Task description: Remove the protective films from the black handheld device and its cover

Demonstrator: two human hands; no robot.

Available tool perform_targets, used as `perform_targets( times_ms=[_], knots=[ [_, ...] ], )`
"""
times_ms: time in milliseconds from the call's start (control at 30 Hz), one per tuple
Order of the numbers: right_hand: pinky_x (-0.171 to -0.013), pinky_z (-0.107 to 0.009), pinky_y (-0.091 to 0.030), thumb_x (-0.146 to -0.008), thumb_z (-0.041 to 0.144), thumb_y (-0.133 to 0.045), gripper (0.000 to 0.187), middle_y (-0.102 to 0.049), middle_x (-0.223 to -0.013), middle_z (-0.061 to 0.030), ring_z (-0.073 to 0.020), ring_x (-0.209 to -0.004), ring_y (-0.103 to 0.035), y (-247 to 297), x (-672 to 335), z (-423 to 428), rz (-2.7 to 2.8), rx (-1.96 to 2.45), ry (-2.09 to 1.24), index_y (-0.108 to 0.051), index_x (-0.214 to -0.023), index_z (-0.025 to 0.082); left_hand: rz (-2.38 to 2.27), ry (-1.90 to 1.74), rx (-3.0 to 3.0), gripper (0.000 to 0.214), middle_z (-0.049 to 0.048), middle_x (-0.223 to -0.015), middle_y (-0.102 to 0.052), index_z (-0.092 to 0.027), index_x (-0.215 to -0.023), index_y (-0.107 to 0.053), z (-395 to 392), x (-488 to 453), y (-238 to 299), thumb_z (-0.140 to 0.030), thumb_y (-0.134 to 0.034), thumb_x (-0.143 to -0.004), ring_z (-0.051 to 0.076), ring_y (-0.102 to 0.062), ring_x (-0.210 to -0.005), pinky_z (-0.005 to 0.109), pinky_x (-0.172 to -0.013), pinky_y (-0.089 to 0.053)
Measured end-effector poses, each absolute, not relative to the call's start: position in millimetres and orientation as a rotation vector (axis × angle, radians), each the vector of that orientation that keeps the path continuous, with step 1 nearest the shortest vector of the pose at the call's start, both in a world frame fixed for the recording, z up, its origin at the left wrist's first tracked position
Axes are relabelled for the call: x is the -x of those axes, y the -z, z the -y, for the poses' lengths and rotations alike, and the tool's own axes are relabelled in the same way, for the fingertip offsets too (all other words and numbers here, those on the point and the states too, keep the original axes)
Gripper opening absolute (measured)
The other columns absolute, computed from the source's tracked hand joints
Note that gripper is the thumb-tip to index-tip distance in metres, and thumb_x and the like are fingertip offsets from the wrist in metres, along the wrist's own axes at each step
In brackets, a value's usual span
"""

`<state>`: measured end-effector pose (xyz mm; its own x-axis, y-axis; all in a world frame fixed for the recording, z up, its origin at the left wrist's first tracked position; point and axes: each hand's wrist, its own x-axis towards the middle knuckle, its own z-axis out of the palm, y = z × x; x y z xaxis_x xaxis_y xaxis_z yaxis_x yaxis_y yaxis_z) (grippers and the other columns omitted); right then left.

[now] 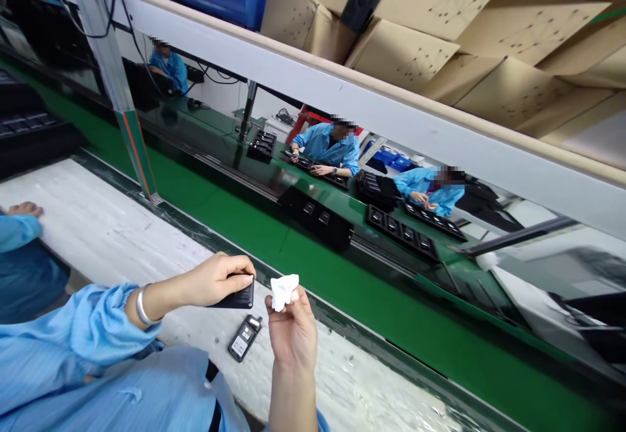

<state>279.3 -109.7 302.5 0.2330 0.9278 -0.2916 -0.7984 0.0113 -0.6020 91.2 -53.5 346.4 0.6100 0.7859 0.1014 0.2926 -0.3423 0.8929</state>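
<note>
Head view, tilted frame. Entries run left to right.

At 9 o'clock: a neighbouring person's blue sleeve [17, 231] rests on the white bench top [98, 230], fingers just visible at the cuff.

At 7 o'clock: wearer's blue smock, left forearm with a silver bangle [142, 307] at the wrist.

Just below centre: left hand [215, 280] closed around a small black device [238, 296], thumb on its upper face, fingers curled under it. Device held above the bench, not touching it.

At 6 o'clock of that device: a second small device [245, 337], dark with a pale label panel, lies flat on the bench, untouched.

Immediately right: right hand [292, 327], palm toward the camera, fingers pinched shut on a crumpled white wipe [284, 290]. Wipe sits just beside the right end of the held device; cannot tell whether they touch.

Beyond the bench, a green conveyor belt [254, 230] runs from 10 o'clock to 4 o'clock and carries black trays [401, 230] with small units.

At 1 to 2 o'clock: people in blue smocks sit across the line. Cardboard boxes [405, 53] stacked on the shelf at 12 to 2 o'clock.
</note>
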Motion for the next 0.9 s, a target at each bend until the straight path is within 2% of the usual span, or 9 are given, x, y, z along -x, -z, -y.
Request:
perform_targets(
  times_ms=[133,267,367,467,567,667,800,900],
  knots=[
    [-0.054,-0.018,-0.044,-0.057,0.035,-0.092,0.033,-0.065,-0.067,0.0009,-0.0064,-0.054,-0.052,-298,-282,114,0.372,0.833,-1.200,-0.072,-0.078,0.020,-0.875,-0.660,-1.968,0.022,-0.0005,-0.075,-0.063,-0.015,-0.095,-0.065,54,-90,-350,-0.032,-0.050,-0.094,0.013,-0.056,-0.069,0.021,-0.064,-0.041],
    [-0.049,-0.017,-0.041,-0.069,0.034,-0.085,0.025,-0.061,-0.063,0.0010,-0.0053,-0.049,-0.047,-291,-286,121,0.593,0.897,-1.062,-0.072,-0.083,0.018,-0.840,-0.668,-1.965,0.023,-0.0017,-0.071,-0.060,-0.015,-0.096,-0.064,54,-88,-350,-0.033,-0.050,-0.095,0.012,-0.053,-0.065,0.020,-0.060,-0.039],
    [-0.050,-0.021,-0.045,-0.076,0.031,-0.079,0.018,-0.065,-0.078,-0.0023,-0.0070,-0.052,-0.051,-284,-288,128,0.774,0.972,-0.916,-0.073,-0.086,0.018,-0.786,-0.642,-1.891,0.028,-0.0025,-0.067,-0.055,-0.013,-0.099,-0.064,54,-84,-349,-0.038,-0.051,-0.095,0.011,-0.048,-0.060,0.020,-0.056,-0.036],
    [-0.061,-0.027,-0.052,-0.084,0.023,-0.071,0.008,-0.064,-0.095,-0.0064,-0.0139,-0.074,-0.061,-279,-288,136,1.031,1.083,-0.631,-0.073,-0.091,0.018,-0.717,-0.590,-1.819,0.032,-0.0024,-0.067,-0.053,-0.011,-0.106,-0.064,57,-82,-349,-0.038,-0.052,-0.094,0.011,-0.046,-0.060,0.020,-0.056,-0.035],
    [-0.077,-0.032,-0.053,-0.087,0.011,-0.066,0.017,-0.063,-0.099,-0.0076,-0.0180,-0.093,-0.062,-279,-283,143,1.277,1.151,-0.247,-0.072,-0.101,0.019,-0.689,-0.534,-1.743,0.035,-0.0038,-0.066,-0.049,-0.010,-0.116,-0.063,63,-85,-349,-0.035,-0.054,-0.093,0.010,-0.041,-0.059,0.020,-0.054,-0.032],
    [-0.084,-0.033,-0.053,-0.086,0.003,-0.061,0.031,-0.062,-0.104,-0.0078,-0.0174,-0.097,-0.062,-280,-276,146,1.436,1.142,-0.020,-0.069,-0.112,0.020,-0.620,-0.483,-1.604,0.039,-0.0057,-0.064,-0.046,-0.010,-0.120,-0.061,69,-93,-346,-0.037,-0.057,-0.092,0.009,-0.037,-0.056,0.019,-0.051,-0.029],
    [-0.086,-0.033,-0.053,-0.087,0.001,-0.059,0.038,-0.062,-0.107,-0.0085,-0.0178,-0.100,-0.062,-283,-272,151,1.555,1.104,0.013,-0.066,-0.119,0.021,-0.569,-0.522,-1.417,0.039,-0.0019,-0.072,-0.056,-0.009,-0.112,-0.063,72,-100,-336,-0.041,-0.062,-0.090,0.009,-0.045,-0.061,0.019,-0.057,-0.035],
    [-0.083,-0.032,-0.054,-0.087,0.002,-0.058,0.035,-0.064,-0.104,-0.0075,-0.0169,-0.095,-0.063,-286,-274,154,1.571,1.060,-0.092,-0.067,-0.115,0.021,-0.584,-0.560,-1.416,0.038,0.0011,-0.079,-0.061,-0.010,-0.104,-0.065,72,-101,-333,-0.044,-0.065,-0.089,0.010,-0.050,-0.067,0.019,-0.062,-0.039]
  ],
)
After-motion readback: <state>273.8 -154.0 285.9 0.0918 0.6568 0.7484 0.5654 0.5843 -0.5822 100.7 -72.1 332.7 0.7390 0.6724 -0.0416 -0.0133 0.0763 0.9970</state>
